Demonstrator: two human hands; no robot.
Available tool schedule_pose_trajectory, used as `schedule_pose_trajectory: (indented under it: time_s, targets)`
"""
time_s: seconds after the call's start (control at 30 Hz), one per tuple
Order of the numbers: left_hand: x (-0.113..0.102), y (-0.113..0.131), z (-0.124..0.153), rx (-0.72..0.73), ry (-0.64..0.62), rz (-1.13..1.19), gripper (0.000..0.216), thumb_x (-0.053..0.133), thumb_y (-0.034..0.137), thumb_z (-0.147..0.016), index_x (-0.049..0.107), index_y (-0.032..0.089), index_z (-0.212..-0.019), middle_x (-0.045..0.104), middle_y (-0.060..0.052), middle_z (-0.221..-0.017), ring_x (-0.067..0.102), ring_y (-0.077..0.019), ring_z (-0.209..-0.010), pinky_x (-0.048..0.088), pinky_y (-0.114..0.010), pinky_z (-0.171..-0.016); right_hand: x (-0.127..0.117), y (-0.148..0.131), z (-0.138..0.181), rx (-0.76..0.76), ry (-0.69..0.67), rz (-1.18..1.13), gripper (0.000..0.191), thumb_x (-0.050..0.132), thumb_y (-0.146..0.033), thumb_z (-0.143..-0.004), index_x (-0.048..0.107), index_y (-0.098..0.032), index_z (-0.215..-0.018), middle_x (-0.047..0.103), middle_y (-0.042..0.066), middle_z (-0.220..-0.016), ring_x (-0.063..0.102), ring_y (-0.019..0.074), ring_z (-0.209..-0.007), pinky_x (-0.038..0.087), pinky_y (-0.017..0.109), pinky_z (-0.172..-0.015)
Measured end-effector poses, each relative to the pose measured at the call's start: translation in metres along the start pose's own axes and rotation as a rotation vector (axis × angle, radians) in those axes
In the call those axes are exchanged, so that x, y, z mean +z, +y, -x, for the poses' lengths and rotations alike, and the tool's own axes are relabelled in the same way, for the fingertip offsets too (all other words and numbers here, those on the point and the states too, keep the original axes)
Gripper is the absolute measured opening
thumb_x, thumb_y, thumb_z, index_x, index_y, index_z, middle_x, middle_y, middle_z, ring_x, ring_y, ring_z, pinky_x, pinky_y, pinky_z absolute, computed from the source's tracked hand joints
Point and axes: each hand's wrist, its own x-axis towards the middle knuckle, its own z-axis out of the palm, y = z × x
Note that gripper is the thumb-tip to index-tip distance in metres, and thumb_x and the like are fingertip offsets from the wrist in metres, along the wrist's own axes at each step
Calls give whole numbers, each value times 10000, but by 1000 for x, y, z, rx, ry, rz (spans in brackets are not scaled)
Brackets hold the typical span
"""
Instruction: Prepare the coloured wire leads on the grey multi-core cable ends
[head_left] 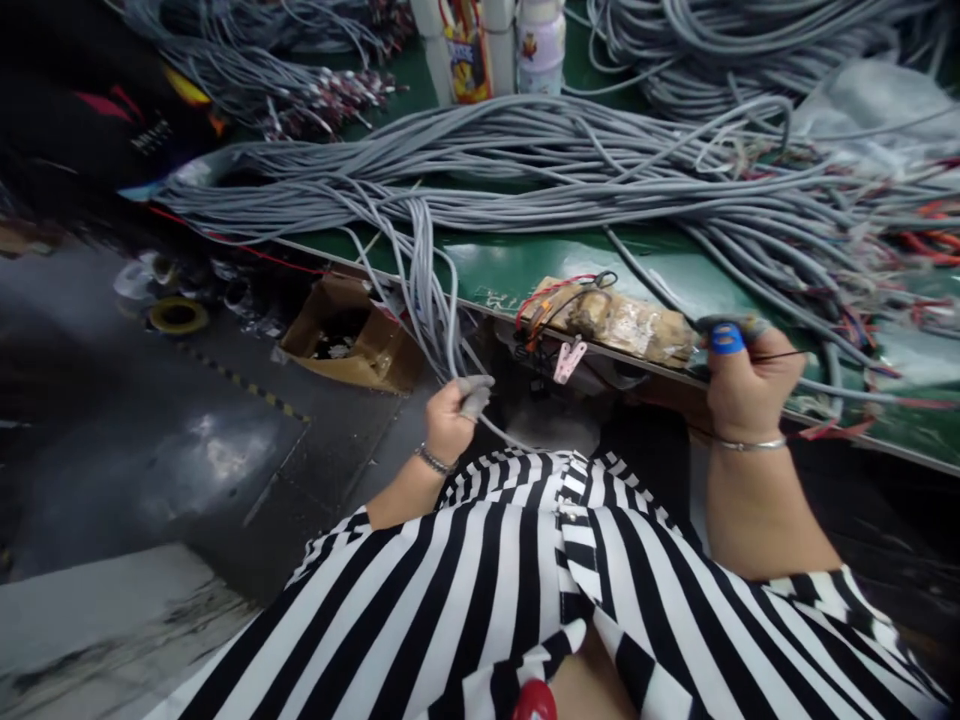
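Evidently, the left hand [454, 418] pinches a grey cable [505, 435] in front of the worktop [491, 260]; at its edge, the right hand [750, 385] closes its grip round a black wire [789, 354] (far end hidden).

You're in a cable workshop: bundles of grey cables [525, 205] and clusters of coloured wire ends [337, 92] cover much of your green worktop [487, 262], and striped tape [244, 382] marks the floor [202, 460].

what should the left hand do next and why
Probably draw the gray cable it seems to pinch slowly toward the body: beside the left hand, the hanging cable bundle droops over the green table edge, so a quick pull might snag.
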Motion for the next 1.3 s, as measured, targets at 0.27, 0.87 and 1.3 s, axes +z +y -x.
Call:
schedule_pose_trajectory:
  time_s: [0.27,0.87,1.3]
  targets:
    - [-33,39,-37,-322,476,885,151,601,292,-820,609,156,-755,446,55,-489,508,-93,-507,397,-227,-522,21,-27,80,-214,-998,-23,323,567,-273,-861,638,-181,-1163,669,99,-1102,641,196,-968,500,310,-856]
    - [-42,-17,-1,-143,-97,-367,250,725,277,-668,682,204,-904,700,-72,-1002,571,-266,-1101,431,-415,-948,63,-61,98,-471,-1353,653,211,476,-107,-845,642,-163,-961,643,83,-865,615,170,-733,319,257,-557]
    - [6,-5,17,-462,-645,224,359,646,486,-796,645,127,-770,585,-2,-601,510,-88,-538,421,-199,-531,41,-30,72,226,-941,-199,408,485,-459,-906,611,-152,-1143,712,99,-1014,660,206,-906,503,335,-816]
